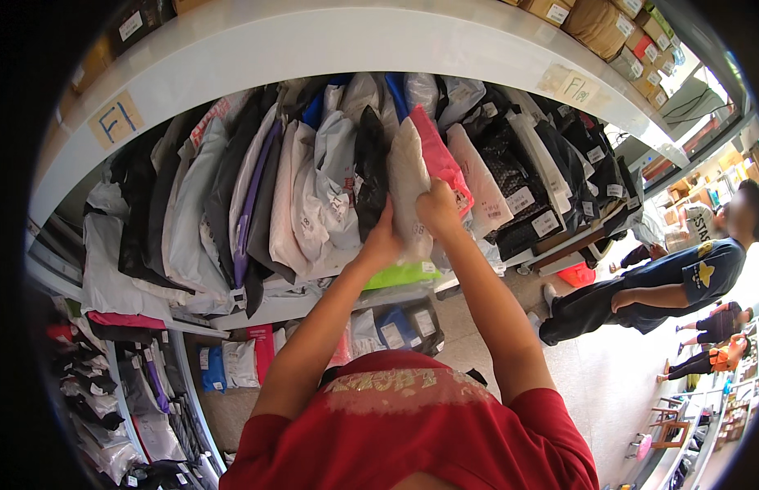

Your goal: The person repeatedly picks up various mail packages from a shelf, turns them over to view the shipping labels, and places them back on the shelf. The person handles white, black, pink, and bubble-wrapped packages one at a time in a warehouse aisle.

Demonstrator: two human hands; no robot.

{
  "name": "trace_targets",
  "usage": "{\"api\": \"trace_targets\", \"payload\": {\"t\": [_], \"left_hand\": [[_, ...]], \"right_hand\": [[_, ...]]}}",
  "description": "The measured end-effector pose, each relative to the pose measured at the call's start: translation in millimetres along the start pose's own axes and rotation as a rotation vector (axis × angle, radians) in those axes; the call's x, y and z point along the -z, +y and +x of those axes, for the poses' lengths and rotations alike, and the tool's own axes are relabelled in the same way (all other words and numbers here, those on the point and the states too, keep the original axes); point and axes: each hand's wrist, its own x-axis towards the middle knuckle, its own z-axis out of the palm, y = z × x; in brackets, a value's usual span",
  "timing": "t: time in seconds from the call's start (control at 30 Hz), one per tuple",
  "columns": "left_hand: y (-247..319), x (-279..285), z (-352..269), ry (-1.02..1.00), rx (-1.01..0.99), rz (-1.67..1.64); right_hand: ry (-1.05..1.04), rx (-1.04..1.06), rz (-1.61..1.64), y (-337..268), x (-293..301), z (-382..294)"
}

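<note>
Before me a row of parcels in plastic mailers stands packed upright on a shelf. A white padded mailer [410, 177] with writing near its lower end rises between my two hands. My right hand [439, 207] grips its right edge with curled fingers, close to a pink mailer [439, 156]. Along its left side lies my left hand [382, 237], thumb up; its other fingers are hidden between this parcel and a black mailer [371, 171]. A bright green mailer [404, 274] lies flat beneath my wrists.
A white shelf beam [355, 40] with handwritten tags arches above the row, boxes [597, 27] on top. More parcels [391, 334] lie on the floor below. At right stands a person in a dark shirt [667, 285], others farther off. Another parcel rack [153, 392] is at lower left.
</note>
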Motion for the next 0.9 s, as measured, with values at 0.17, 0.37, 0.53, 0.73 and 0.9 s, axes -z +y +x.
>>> {"api": "trace_targets", "payload": {"t": [0.17, 0.37, 0.53, 0.73, 0.9], "left_hand": [[-5.9, -7.8, -3.1, 0.027, -0.056, -0.078], [-1.3, -16.3, -6.6, 0.081, -0.224, 0.162], [6.8, -49.5, -41.9, 0.169, -0.171, 0.24], [-1.8, -47.6, -36.9, 0.035, -0.199, 0.324], [-6.3, -28.8, -26.0, -0.062, -0.097, 0.333]], "right_hand": [[0.091, -0.007, -0.013, 13.7, -40.1, 48.5], [0.054, -0.172, -0.033, -2.7, -67.7, 77.1], [0.075, -0.061, -0.062, -3.4, -81.5, 58.6], [-0.099, 0.143, -0.209, -36.2, -21.6, 52.4], [0.219, 0.388, -0.495, -41.1, 42.8, 56.9]]}}
